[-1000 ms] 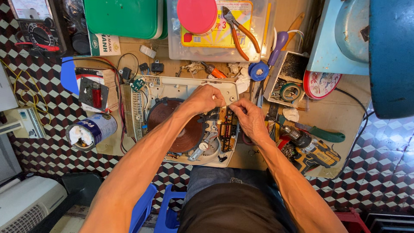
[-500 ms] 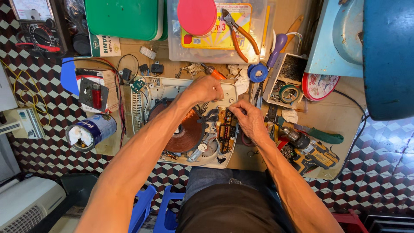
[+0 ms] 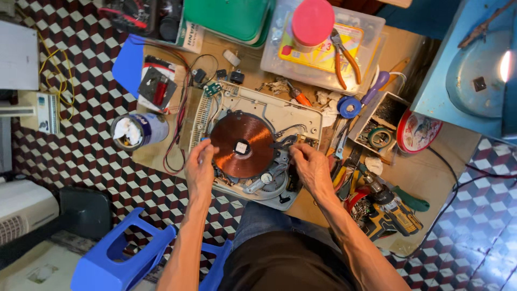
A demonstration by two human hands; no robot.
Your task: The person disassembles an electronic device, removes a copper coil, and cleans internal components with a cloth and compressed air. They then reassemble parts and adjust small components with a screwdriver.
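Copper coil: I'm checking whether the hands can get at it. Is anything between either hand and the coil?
Nothing visible. The left hand touches the copper coil at its left edge; the right hand rests at its right edge.

My hands (image 3: 200, 171) (image 3: 311, 168) flank the copper coil (image 3: 242, 145). A tin can (image 3: 139, 131) and red wires (image 3: 175, 134) crowd the left side, pliers and a drill (image 3: 385, 210) the right. Bare counter (image 3: 431, 172) lies open far right.
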